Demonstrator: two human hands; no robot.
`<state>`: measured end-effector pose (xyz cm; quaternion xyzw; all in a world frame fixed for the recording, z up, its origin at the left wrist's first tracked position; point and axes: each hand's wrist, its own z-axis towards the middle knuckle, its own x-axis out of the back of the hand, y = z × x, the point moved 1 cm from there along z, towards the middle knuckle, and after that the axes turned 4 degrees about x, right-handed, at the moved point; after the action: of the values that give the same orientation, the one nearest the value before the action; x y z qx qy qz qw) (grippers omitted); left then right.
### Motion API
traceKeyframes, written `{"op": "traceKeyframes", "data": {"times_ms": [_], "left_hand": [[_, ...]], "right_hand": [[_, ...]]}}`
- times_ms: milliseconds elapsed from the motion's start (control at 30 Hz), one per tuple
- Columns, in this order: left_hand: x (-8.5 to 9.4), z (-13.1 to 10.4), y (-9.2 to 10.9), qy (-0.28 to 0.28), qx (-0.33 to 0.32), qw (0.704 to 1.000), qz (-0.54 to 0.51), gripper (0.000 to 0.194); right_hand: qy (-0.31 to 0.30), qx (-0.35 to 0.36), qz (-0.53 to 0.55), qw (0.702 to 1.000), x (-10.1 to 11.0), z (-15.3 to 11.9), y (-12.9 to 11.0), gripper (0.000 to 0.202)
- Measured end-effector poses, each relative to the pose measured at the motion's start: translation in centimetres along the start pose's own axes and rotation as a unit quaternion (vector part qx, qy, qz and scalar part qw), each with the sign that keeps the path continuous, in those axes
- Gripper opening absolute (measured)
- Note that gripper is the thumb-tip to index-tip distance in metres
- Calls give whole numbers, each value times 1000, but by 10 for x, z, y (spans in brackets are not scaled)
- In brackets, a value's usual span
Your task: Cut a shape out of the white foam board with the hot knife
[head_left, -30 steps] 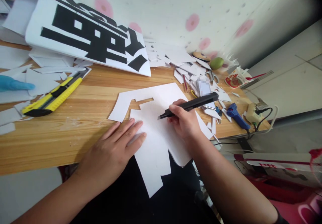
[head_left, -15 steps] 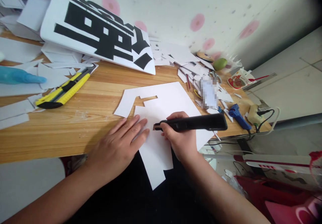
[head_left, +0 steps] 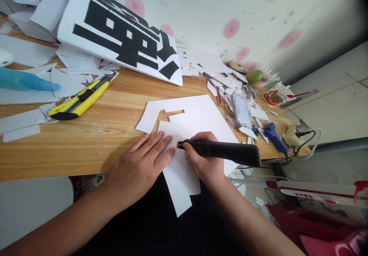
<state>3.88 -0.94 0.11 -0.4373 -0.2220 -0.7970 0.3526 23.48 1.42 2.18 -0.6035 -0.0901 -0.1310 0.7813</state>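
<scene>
- Along the far side, a pale wall [head_left: 258, 14] with pink and purple spots.
- Below it, a wood-grain table [head_left: 115, 148], its near edge crossing the view.
- Leaning at the back left: white sign board [head_left: 67, 28], rounded corners, large black characters.
- At the near edge, centre: notched white sheet [head_left: 198, 114], a narrow slot in its upper part; lower end juts past the table over black cloth [head_left: 149, 225].
- Left hand [head_left: 143, 158]: palm down, fingers extended and slightly spread, pressing on the sheet's left part. Grips nothing.
- Right hand [head_left: 205, 156]: closed round a black utility knife [head_left: 230, 152], handle pointing right. Blade tip at the sheet, just beside the left hand's fingers; whether it bites in, cannot tell.
- White offcuts [head_left: 224, 80]: heaped at back right, partly hidden by a pixelated patch; more scraps [head_left: 23, 122] at left.
- Yellow utility knife [head_left: 80, 99]: lying left of the sheet, black slider and end.
- Blue tapered object [head_left: 28, 81] at the left edge, kind unclear.
- Far right: printed paper tub [head_left: 274, 95], blue glue gun [head_left: 275, 138], cream power strip [head_left: 293, 135] with a black plug in it.
- Smaller: green fruit [head_left: 255, 76] near the wall; red pencil [head_left: 219, 96] by the offcuts.
</scene>
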Motion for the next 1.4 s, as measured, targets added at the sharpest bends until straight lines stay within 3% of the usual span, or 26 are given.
{"op": "traceKeyframes", "data": {"times_ms": [233,533,800,1067,1267,1400], "left_hand": [[2,2,0,-7,16,1000,-3,42],[-1,-1,-1,-37,72,995,-56,48],[0,2,-1,-40,63,996,-53,44],[3,2,-1,-21,27,999,-23,45],[3,4,0,-14,28,999,-24,44],[3,5,-1,-16,23,999,-23,43]], "right_hand": [[27,119,-145,982,-1,-8,-7,14],[5,160,-176,971,4,-17,-11,13],[16,114,-150,982,13,-30,-11,14],[29,16,-60,998,12,-16,-10,19],[-7,16,-89,996,6,-12,-3,20],[1,28,-106,994,6,-12,-4,18]]}}
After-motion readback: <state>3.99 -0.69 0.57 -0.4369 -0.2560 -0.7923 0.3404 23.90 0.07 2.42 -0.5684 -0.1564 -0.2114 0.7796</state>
